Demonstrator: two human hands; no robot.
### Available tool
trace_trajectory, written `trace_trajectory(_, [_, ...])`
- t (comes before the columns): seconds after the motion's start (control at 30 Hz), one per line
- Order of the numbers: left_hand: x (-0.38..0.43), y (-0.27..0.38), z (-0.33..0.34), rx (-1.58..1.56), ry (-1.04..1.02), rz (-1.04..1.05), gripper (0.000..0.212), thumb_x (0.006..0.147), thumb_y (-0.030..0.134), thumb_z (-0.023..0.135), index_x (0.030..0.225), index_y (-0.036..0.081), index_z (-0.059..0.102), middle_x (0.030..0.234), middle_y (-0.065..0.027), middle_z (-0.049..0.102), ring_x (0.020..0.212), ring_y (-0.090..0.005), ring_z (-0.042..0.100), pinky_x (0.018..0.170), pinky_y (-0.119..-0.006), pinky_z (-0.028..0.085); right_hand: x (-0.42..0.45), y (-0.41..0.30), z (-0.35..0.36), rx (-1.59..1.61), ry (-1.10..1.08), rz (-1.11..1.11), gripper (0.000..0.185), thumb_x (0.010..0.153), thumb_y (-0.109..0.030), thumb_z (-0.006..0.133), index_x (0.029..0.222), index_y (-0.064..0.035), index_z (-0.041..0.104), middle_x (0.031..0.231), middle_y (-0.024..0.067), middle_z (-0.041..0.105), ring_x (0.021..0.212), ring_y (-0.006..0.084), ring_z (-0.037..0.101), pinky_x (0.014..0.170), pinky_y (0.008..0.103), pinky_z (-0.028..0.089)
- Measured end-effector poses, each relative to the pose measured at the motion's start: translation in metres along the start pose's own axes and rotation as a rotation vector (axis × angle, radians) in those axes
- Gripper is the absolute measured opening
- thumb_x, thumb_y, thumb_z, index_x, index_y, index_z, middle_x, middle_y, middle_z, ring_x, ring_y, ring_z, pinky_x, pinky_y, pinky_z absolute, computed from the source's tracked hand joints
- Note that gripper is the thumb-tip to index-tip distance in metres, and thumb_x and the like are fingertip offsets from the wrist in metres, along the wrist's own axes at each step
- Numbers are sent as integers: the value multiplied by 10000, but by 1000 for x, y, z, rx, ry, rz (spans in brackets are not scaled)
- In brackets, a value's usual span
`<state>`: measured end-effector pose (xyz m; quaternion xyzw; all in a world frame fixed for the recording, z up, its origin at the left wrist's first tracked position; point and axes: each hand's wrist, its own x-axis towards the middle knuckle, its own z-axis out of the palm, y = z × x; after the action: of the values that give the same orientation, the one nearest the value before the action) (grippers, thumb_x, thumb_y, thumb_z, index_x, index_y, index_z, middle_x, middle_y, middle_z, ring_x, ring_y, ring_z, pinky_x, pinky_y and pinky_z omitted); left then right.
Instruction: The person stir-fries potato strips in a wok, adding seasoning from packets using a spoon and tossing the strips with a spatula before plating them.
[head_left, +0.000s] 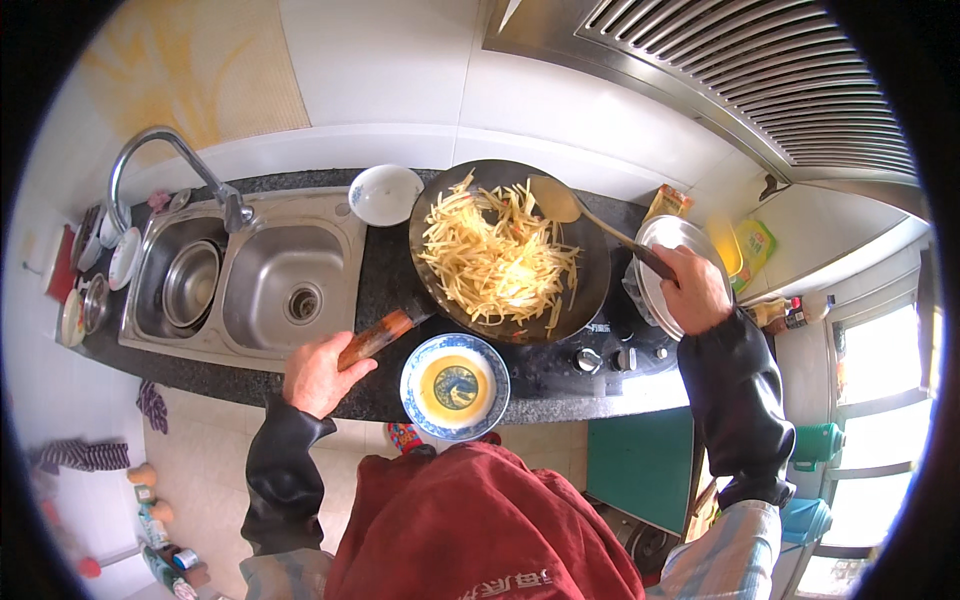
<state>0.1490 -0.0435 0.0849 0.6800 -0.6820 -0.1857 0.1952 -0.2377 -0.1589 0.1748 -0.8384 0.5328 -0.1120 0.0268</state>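
My left hand (321, 375) grips the wooden handle (375, 339) of a dark wok (592, 292) on the gas hob. Pale shredded potato (502, 262), with a few red bits, fills much of the wok. In my right hand (694, 289) is the dark grip of a spatula (555, 202); its broad blade rests at the wok's far right side, by the potato. Close to the counter's front edge, below the wok, stands a blue-and-white dish (455, 386) with a little yellowish liquid in it. A white bowl (385, 195) sits behind the wok's left side.
At left is a double steel sink (289, 262) with a faucet (169, 139) and steel basins (192, 285). A round metal lid or plate (679, 232) lies beneath my right hand. Hob knobs (589, 361) line the front. The range hood (720, 97) overhangs at upper right.
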Motion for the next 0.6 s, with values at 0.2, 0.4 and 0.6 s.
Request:
trace_trajectory(0.2, [2,-1,5,-15,45,72,293,701,266,691,851,42,575,709,-159,589,656,-342,571,561,-377,439,39,-2,34,94,8,21,358,673,-1,442,1015,-19,544,900,216,562,876,378,535,789,412,438])
trace_trajectory(0.4, [2,-3,4,-16,36,47,301,697,276,696,829,37,570,688,-163,579,643,-341,570,554,-381,435,33,-9,47,211,-100,-278,375,685,4,464,1046,-42,553,901,153,536,825,348,549,714,402,455])
trace_trajectory(0.6, [-1,-3,3,27,76,18,316,696,301,696,820,46,555,672,-168,560,643,-361,550,544,-390,426,-8,-15,-44,-90,-122,-377,387,670,56,474,1017,-69,591,857,92,547,720,295,581,643,356,480])
